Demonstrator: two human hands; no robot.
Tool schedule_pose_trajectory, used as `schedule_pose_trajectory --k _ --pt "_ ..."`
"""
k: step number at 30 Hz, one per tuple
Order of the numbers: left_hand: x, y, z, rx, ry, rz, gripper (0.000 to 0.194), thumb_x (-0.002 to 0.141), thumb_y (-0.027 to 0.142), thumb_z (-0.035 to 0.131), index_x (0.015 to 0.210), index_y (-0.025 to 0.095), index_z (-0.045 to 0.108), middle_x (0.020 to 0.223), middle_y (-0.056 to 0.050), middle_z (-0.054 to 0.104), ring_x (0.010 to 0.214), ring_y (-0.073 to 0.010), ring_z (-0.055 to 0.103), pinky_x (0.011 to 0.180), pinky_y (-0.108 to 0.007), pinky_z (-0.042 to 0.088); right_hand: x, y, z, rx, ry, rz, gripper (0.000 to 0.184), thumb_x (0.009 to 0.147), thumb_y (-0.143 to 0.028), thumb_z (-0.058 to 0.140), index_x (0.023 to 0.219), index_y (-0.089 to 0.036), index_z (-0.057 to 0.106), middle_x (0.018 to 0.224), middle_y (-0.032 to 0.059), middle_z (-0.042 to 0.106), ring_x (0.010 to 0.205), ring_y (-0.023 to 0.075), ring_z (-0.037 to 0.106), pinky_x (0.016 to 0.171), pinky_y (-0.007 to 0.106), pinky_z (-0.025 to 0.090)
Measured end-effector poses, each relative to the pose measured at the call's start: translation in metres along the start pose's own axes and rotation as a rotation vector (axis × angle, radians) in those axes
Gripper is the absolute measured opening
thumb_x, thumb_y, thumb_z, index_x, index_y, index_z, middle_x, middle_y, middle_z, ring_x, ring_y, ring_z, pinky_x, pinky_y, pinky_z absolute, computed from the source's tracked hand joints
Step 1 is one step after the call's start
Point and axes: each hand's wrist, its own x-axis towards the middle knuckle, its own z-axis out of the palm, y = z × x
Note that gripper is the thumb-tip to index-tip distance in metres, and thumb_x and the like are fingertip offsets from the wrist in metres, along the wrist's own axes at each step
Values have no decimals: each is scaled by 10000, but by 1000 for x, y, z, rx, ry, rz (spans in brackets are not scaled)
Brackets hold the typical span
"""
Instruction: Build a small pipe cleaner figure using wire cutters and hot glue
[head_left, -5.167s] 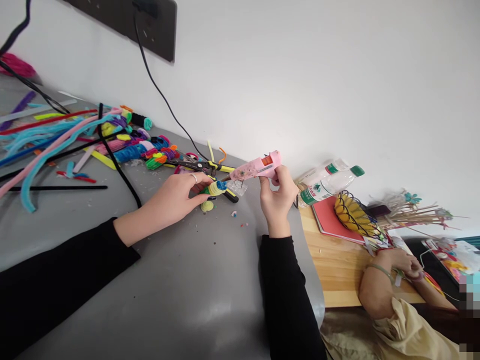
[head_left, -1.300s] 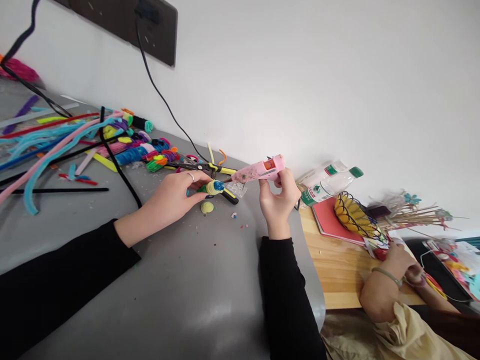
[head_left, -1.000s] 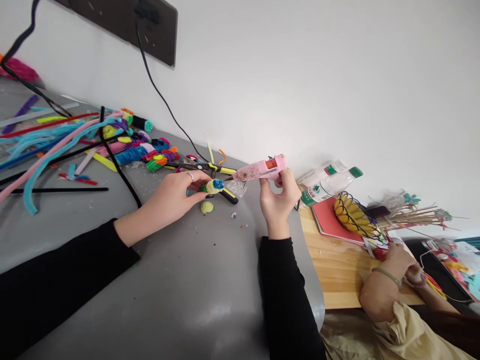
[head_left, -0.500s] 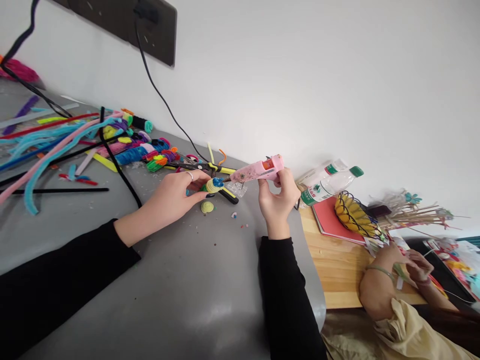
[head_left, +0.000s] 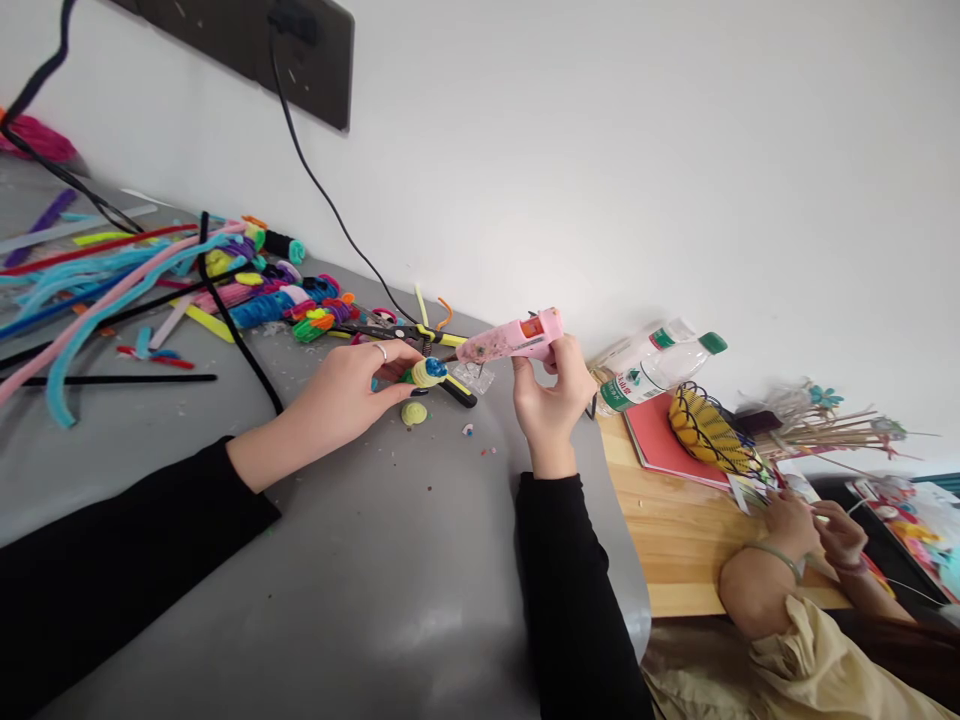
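Note:
My left hand (head_left: 352,390) pinches a small roll of coiled pipe cleaner (head_left: 426,373), pale yellow with a blue end and some green near the fingers. In my right hand (head_left: 551,400) is a pink hot glue gun (head_left: 510,340), its nozzle pointing left at the roll's blue end. Whether the nozzle touches the roll I cannot tell. A yellow pipe-cleaner coil (head_left: 413,413) lies on the grey table (head_left: 390,580) just below the roll. Behind the roll rest pliers with black and yellow handles (head_left: 457,390).
Loose pipe cleaners (head_left: 112,290) and several finished rolls (head_left: 277,300) cover the back left. A black cord (head_left: 319,185) hangs from the wall socket strip (head_left: 315,70). Plastic bottles (head_left: 645,378) and a yellow basket (head_left: 705,428) stand right, near another person's hands (head_left: 795,530).
My right hand and the glue gun have shifted very slightly left. The left hand holds the roll almost still. The other person's hands have moved a little.

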Motion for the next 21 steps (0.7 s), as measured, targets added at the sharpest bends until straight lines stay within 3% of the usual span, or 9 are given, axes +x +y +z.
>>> schedule_pose_trajectory --k 10,21 --pt "0 2 0 3 -13 0 236 821 348 670 1025 261 749 1113 -65 843 978 -308 801 952 -452 639 -1 2 0 -41 1 37 27 942 -195 622 920 -210 624 743 -2 572 650 151 532 649 299 478" --pt "0 2 0 -15 -2 0 229 833 438 693 993 286 752 1078 -56 843 952 -317 804 926 -461 647 1 -4 -1 16 -24 25 43 956 -175 627 971 -206 652 774 13 616 682 164 582 672 308 497"
